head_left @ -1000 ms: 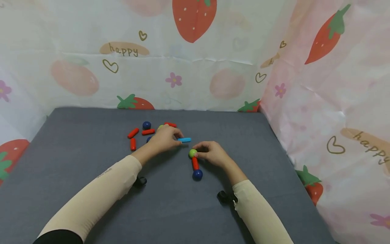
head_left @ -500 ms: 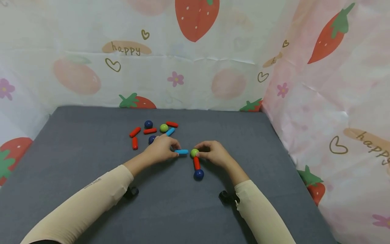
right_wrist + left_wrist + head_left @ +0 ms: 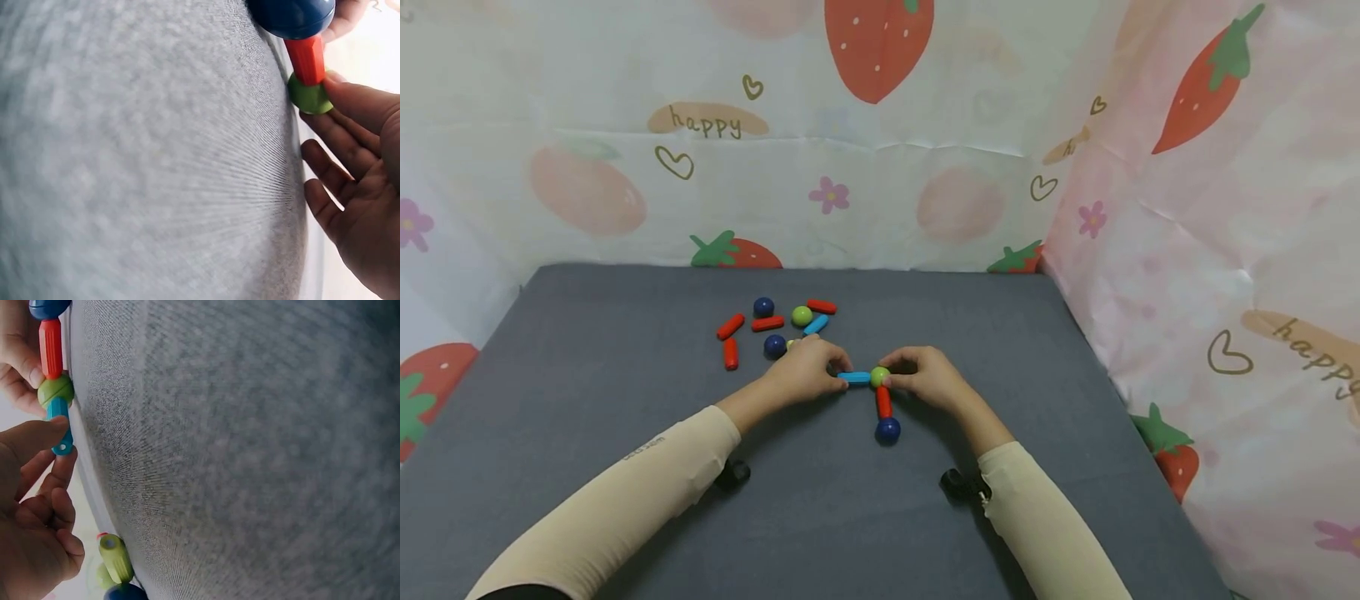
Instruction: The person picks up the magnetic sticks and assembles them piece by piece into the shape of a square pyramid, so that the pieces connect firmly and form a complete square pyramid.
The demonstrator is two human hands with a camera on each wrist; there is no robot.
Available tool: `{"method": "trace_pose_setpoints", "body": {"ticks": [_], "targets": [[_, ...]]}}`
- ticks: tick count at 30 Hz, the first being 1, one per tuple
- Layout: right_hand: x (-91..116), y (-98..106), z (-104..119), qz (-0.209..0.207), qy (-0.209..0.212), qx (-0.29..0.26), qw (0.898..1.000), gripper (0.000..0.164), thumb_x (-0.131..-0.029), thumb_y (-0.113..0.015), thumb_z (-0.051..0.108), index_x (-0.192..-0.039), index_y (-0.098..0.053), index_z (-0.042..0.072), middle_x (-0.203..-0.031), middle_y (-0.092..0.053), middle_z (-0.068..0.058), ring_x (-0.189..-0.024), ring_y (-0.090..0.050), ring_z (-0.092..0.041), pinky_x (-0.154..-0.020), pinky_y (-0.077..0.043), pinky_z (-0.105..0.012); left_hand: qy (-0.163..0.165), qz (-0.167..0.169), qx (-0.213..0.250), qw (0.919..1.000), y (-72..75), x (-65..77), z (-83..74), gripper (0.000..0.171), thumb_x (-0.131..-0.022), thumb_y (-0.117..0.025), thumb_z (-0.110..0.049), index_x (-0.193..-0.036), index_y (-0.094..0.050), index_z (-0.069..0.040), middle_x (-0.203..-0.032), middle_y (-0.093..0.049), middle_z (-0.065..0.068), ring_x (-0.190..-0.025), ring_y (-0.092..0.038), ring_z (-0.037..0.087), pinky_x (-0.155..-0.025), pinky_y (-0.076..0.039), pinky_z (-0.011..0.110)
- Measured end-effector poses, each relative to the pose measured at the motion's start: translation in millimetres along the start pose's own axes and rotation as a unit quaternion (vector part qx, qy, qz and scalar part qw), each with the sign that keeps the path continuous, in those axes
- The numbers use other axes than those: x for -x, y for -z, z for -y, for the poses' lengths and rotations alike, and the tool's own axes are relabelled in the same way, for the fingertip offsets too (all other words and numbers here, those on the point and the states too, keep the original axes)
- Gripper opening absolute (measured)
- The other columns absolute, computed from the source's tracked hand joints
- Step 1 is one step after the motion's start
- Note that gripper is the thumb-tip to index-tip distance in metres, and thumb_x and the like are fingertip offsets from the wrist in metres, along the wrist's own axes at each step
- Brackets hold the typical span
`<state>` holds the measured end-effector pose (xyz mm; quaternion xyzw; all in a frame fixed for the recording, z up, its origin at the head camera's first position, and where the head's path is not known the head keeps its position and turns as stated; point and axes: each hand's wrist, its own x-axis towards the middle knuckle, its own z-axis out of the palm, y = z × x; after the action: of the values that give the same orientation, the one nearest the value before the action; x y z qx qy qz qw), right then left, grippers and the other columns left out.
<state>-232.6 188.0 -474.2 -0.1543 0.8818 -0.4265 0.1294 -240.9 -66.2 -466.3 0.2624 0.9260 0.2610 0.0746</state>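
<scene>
My left hand [image 3: 800, 372] pinches a light blue rod [image 3: 856, 378] between thumb and fingers. The rod's far end meets a green ball [image 3: 877, 374], which my right hand [image 3: 928, 380] pinches from the right. From that ball a red rod [image 3: 883, 403] runs toward the near side, with a dark blue ball [image 3: 888, 431] on its end. In the left wrist view the light blue rod [image 3: 60, 434] lines up with the green ball [image 3: 55, 392]; how deep it sits cannot be told. The right wrist view shows my thumb on the green ball [image 3: 309, 99], the rod hidden.
Behind my left hand lie loose pieces on the grey cloth [image 3: 820, 517]: several red rods [image 3: 767, 323], dark blue balls [image 3: 763, 307], a green ball [image 3: 802, 316] and another light blue rod [image 3: 816, 325]. A light green rod [image 3: 116, 557] shows in the left wrist view.
My left hand has brought the light blue rod nearer and then rightward, closing the gap to the green ball. My right hand has stayed at the ball.
</scene>
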Motion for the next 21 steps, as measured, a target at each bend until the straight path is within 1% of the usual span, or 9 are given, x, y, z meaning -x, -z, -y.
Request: {"method": "trace_pose_setpoints", "body": {"ticks": [3, 5, 10, 12, 16, 21], "targets": [[0, 2, 1, 0.012, -0.001, 0.000, 1.000, 0.023, -0.093, -0.078, 0.026, -0.117, -0.076, 0.022, -0.113, -0.073, 0.003, -0.094, -0.064, -0.018, -0.076, -0.054, -0.032, 0.001, 0.003, 0.005, 1.0000, 0.6, 0.4, 0.5, 0.015, -0.088, -0.083, -0.022, -0.102, -0.079, -0.018, -0.098, -0.075, -0.007, -0.092, -0.068, 0.012, -0.085, -0.055, 0.035], [-1, 4, 2, 0.024, 0.002, -0.003, 1.000, 0.025, -0.094, -0.077, 0.026, -0.118, -0.076, 0.020, -0.114, -0.073, 0.002, -0.095, -0.064, -0.018, -0.077, -0.054, -0.033, 0.000, 0.005, 0.011, 0.9999, 1.0, 0.9, 0.3, 0.015, -0.088, -0.083, -0.021, -0.102, -0.079, -0.018, -0.098, -0.075, -0.007, -0.093, -0.068, 0.012, -0.085, -0.056, 0.035], [-6, 10, 4, 0.066, 0.021, -0.002, 0.998, 0.032, -0.096, -0.074, 0.022, -0.128, -0.072, 0.014, -0.125, -0.072, -0.002, -0.111, -0.065, -0.018, -0.092, -0.053, -0.036, -0.001, 0.005, 0.017, 0.9998, 0.8, 2.2, -0.1, 0.016, -0.088, -0.083, -0.021, -0.103, -0.079, -0.018, -0.099, -0.076, -0.006, -0.095, -0.069, 0.013, -0.086, -0.056, 0.035], [-8, 13, 5, 0.087, 0.026, 0.000, 0.996, 0.035, -0.097, -0.073, 0.019, -0.131, -0.070, 0.014, -0.129, -0.070, -0.003, -0.119, -0.063, -0.019, -0.100, -0.051, -0.038, -0.002, 0.005, 0.018, 0.9998, 0.8, 2.8, -0.1, 0.016, -0.088, -0.083, -0.020, -0.104, -0.079, -0.017, -0.099, -0.076, -0.006, -0.095, -0.069, 0.013, -0.086, -0.056, 0.035], [-11, 18, 8, 0.124, 0.035, 0.018, 0.991, 0.037, -0.098, -0.071, 0.014, -0.134, -0.068, 0.016, -0.133, -0.068, -0.002, -0.126, -0.059, -0.022, -0.107, -0.047, -0.043, -0.006, 0.003, 0.018, 0.9998, 2.0, 3.0, -1.3, 0.016, -0.088, -0.083, -0.021, -0.103, -0.079, -0.018, -0.098, -0.075, -0.007, -0.093, -0.069, 0.013, -0.085, -0.056, 0.035], [-13, 20, 9, 0.147, 0.043, 0.042, 0.987, 0.036, -0.098, -0.070, 0.014, -0.134, -0.069, 0.017, -0.135, -0.067, -0.001, -0.130, -0.057, -0.022, -0.110, -0.044, -0.045, -0.012, 0.000, 0.016, 0.9998, 2.7, 2.9, -1.3, 0.015, -0.088, -0.083, -0.021, -0.102, -0.079, -0.019, -0.096, -0.075, -0.008, -0.091, -0.069, 0.011, -0.084, -0.056, 0.035]]}}
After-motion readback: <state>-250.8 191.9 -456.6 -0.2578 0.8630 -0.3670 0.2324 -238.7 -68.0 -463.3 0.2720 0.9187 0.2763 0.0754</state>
